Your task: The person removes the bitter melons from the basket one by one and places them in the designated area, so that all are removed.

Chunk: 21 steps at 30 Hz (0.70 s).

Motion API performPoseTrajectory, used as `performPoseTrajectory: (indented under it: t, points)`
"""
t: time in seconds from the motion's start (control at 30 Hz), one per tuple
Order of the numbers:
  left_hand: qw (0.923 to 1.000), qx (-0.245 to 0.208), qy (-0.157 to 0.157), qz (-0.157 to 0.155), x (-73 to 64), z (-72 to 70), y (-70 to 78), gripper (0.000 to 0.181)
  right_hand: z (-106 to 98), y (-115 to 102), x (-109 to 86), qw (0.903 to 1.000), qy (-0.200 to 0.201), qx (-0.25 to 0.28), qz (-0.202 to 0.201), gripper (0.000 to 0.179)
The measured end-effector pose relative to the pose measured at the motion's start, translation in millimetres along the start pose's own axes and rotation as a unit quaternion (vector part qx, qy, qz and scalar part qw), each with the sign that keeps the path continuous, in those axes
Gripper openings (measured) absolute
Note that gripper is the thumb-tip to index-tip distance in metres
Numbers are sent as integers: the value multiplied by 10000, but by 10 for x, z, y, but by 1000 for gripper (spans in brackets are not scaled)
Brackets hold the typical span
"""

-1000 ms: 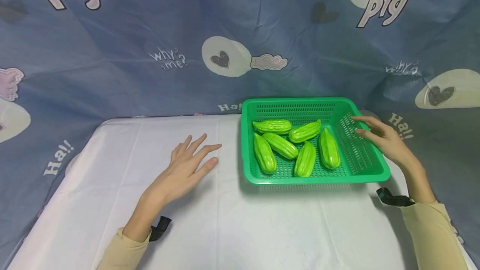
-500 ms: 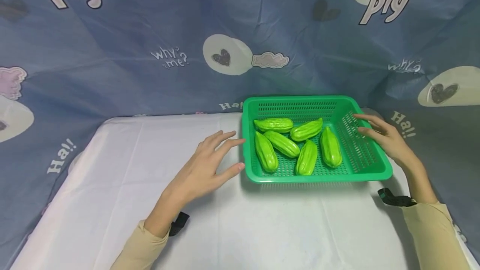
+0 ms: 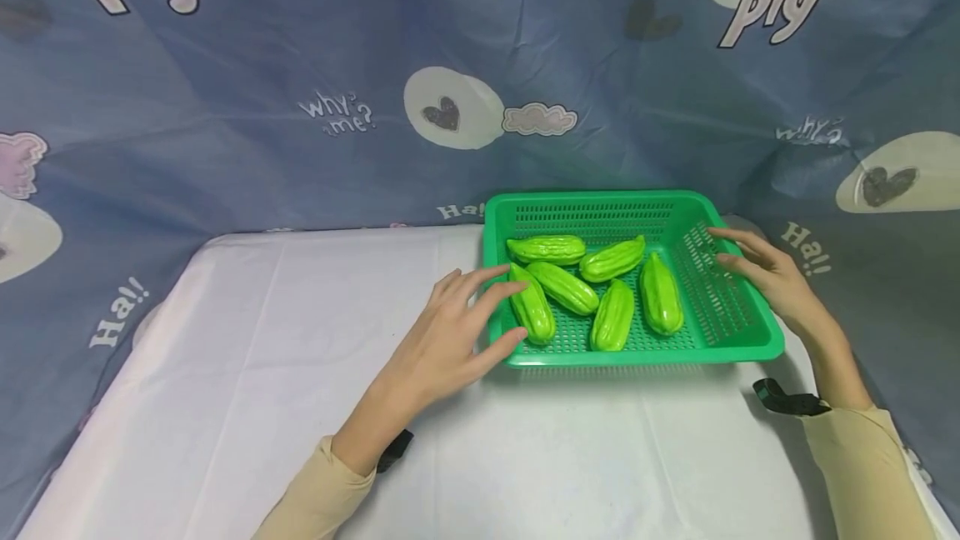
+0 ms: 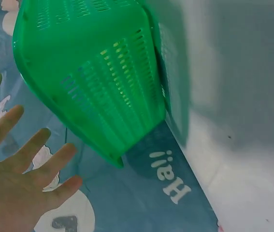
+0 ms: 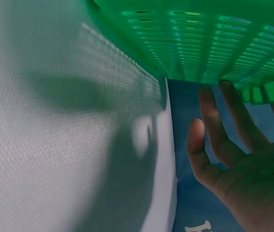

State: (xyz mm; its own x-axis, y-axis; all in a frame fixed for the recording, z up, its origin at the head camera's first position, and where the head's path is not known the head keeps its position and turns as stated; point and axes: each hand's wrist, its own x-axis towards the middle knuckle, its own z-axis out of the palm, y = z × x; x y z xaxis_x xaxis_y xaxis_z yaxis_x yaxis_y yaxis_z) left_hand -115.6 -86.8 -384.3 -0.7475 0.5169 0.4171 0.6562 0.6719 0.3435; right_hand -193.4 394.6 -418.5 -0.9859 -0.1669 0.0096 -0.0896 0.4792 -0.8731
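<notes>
Several bright green, ridged bitter melons (image 3: 615, 315) lie in a green plastic basket (image 3: 637, 359) with slotted walls. My left hand (image 3: 442, 340) reaches across the basket's left rim, fingers spread and holding nothing. Its fingertips overlap the leftmost bitter melon (image 3: 534, 311) in the head view. The left wrist view shows that hand (image 4: 25, 179) with spread fingers beside the basket's outer wall (image 4: 112, 87). At the right rim, my right hand (image 3: 780, 277) holds the basket, thumb and index finger over the edge. Its other fingers (image 5: 214, 123) sit outside, below the rim, loosely bent.
The basket stands on a white cloth-covered table (image 3: 337, 290), near its back right. A blue printed curtain (image 3: 300, 173) hangs right behind the table and along both sides. Black straps (image 3: 787, 398) circle the wrists.
My left hand has moved right from over the table cloth to the basket, its fingers now past the left rim. The right hand stays at the right rim; the bitter melons keep their places.
</notes>
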Motion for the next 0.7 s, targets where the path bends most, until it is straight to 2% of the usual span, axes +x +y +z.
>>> performPoseTrajectory:
  t: [0.13,0.47,0.7]
  points:
    - [9996,234,-104,145,99,31,53,52,2,9,18,10000,37,8,-5,52]
    - [9943,674,-759,313,294,167,126,50,-6,60,9,9999,108,35,39,53]
    - [9930,725,-887,274,378,256,160,50,-5,75,14,9998,171,64,70,52]
